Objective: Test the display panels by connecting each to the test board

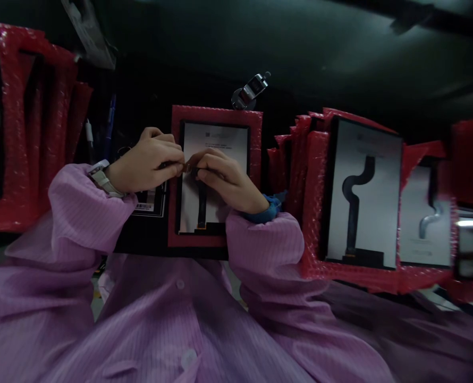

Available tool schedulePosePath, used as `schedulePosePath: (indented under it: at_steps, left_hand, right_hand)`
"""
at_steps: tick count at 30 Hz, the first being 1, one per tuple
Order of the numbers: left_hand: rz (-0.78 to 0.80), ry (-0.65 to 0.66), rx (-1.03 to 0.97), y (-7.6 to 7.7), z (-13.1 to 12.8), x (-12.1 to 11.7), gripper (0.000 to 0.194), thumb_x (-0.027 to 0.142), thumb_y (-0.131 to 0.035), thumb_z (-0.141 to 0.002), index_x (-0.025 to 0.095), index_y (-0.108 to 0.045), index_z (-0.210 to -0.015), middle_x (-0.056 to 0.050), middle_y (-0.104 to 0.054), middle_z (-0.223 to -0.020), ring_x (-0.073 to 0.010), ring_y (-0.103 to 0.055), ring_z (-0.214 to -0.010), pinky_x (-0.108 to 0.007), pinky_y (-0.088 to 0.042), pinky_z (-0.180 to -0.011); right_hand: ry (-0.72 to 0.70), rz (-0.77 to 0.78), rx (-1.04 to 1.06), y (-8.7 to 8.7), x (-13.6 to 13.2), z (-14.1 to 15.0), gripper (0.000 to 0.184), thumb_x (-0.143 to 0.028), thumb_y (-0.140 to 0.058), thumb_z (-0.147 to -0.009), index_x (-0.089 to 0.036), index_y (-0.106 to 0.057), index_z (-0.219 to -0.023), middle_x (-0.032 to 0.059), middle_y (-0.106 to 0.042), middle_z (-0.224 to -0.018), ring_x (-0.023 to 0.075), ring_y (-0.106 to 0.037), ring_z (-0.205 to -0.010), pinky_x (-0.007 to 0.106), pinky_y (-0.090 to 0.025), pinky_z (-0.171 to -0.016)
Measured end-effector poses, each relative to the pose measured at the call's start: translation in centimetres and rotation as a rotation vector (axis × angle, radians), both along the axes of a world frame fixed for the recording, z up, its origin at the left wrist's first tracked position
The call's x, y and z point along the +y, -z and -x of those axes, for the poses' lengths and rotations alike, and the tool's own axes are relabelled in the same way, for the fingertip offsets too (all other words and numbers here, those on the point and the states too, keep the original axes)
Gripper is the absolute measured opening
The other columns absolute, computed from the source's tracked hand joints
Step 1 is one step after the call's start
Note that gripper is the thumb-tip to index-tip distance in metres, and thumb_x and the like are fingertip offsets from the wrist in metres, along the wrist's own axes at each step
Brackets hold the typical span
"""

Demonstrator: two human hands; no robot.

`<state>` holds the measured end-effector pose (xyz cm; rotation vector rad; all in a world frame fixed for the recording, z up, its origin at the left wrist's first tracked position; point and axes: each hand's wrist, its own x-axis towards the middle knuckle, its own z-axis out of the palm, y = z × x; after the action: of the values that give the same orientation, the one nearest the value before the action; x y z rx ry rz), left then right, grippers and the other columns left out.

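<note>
A display panel with a pale back lies on a red bubble-wrap sheet in front of me. Its black flex cable rises from the bottom edge of the panel to my fingers. My right hand, with a blue band at the wrist, pinches the upper part of that cable. My left hand, wearing a pale wrist strap, is closed in a pinch beside the small gold-coloured cable end. What sits between the left fingertips is too small to make out.
Red-wrapped panels stand stacked at right, the front one a display panel with a curved black cable. More red bubble wrap stands at left. A metal tally counter lies behind the sheet. Two pens, one a blue pen, lie left.
</note>
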<state>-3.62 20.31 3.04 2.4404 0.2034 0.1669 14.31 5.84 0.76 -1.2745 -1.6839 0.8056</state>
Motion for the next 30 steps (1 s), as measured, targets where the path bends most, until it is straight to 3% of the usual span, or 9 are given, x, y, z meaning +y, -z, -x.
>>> schedulePosePath:
  at_steps: [15,30]
  left_hand:
    - [0.058,0.004,-0.095,0.36,-0.03,-0.53,0.025,0.032,-0.05,-0.089,0.022,-0.062,-0.07,0.002,-0.066,-0.069,-0.0199,-0.06,-0.084,-0.047,-0.028,-0.101]
    - [-0.024,-0.037,-0.112,0.53,-0.19,-0.8,0.029,0.038,-0.051,-0.09,0.021,-0.059,-0.069,0.001,-0.064,-0.068,-0.0203,-0.061,-0.082,-0.05,-0.031,-0.102]
  right_hand:
    - [-0.009,0.016,-0.023,0.03,0.05,0.24,0.017,-0.027,-0.049,-0.1,-0.022,-0.054,-0.085,0.005,-0.063,-0.102,0.0181,-0.058,-0.098,0.037,-0.047,-0.092]
    - [-0.004,-0.009,-0.026,0.08,0.05,0.29,0.017,-0.027,-0.049,-0.1,-0.022,-0.052,-0.084,0.0046,-0.063,-0.1,0.0176,-0.059,-0.096,0.036,-0.048,-0.089]
